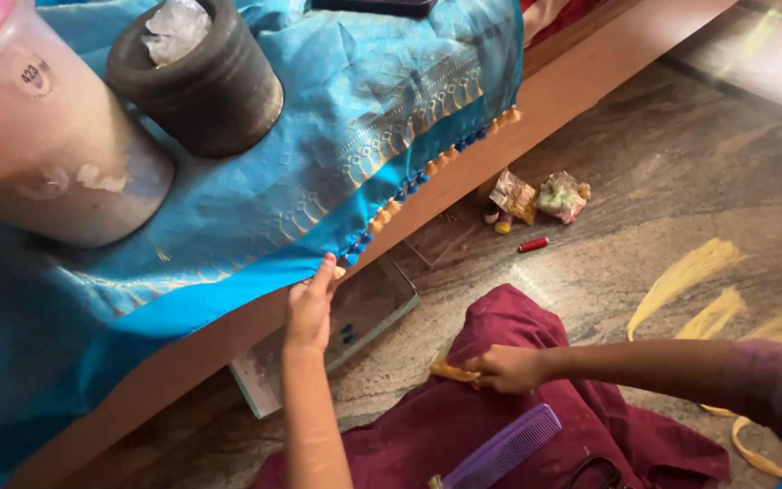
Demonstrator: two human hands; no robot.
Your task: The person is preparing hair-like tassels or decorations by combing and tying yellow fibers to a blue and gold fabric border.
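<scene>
The left hand [309,308] pinches the tasselled edge of the blue cloth [255,199] on the wooden ledge, the right hand [504,369] closes on yellow thread [452,370] over the lap, while crumpled wrappers [540,196] lie on the floor beyond.

glossy blue silk cloth [319,145]; polished stone floor [662,181]

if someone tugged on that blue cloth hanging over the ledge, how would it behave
The blue cloth looks thin and floppy; it drapes and wrinkles, so it would probably fold rather than hold shape. The dark jar and bottle stand on it, so a hard tug might tip them. The left hand touches its tasselled edge.
</scene>
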